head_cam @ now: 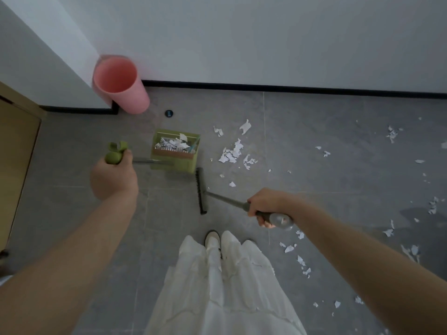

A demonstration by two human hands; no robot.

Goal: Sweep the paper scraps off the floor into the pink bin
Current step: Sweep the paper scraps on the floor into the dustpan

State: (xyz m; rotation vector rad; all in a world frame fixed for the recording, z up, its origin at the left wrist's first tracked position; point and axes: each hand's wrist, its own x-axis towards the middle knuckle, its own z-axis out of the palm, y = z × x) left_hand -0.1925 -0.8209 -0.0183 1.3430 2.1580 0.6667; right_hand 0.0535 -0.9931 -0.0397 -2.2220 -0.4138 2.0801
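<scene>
The pink bin (122, 93) stands against the wall corner at the upper left, its inside bare as far as I see. My left hand (113, 175) grips the green handle of a green dustpan (173, 163), which sits on the grey floor holding several white paper scraps (175, 143). My right hand (267, 206) grips the grey handle of a broom; its dark brush head (201, 191) lies on the floor just right of the dustpan. A cluster of white scraps (231, 153) lies right of the pan, and more scraps (301, 261) are scattered to the right.
A small black round object (169, 113) sits on the floor near the bin. A wooden door (14, 155) is at the left edge. A black skirting (290, 87) runs along the white wall. My white trousers and shoe (212, 238) are below the broom.
</scene>
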